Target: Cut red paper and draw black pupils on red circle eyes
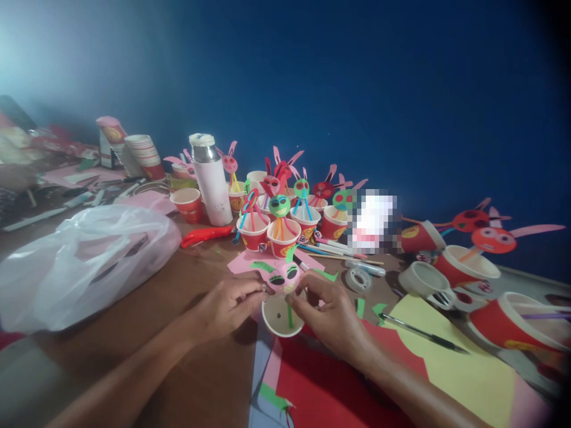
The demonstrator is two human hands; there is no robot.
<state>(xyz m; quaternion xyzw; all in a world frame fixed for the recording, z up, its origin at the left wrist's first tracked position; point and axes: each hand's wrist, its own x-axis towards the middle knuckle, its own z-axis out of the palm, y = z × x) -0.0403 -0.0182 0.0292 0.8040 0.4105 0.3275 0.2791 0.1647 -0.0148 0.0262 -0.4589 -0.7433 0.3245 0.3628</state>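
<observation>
A pink paper bunny face (285,277) with green ears and dark eyes stands on a green straw (290,315) over a paper cup (273,313). My right hand (332,303) pinches the lower right edge of the face between thumb and fingers. At the face's left edge my left hand (236,300) is closed in a pinch, with a tiny pale bit at its fingertips that I cannot make out. A small dark speck lies inside the cup. Red paper (330,374) is spread below my right hand.
Several finished bunny cups (284,229) stand behind, beside a white flask (212,184) and a red cutter (207,236). A plastic bag (89,261) lies left. At right are a tape roll (358,279), a mug (423,282), a pen (423,333) and yellow paper (464,368).
</observation>
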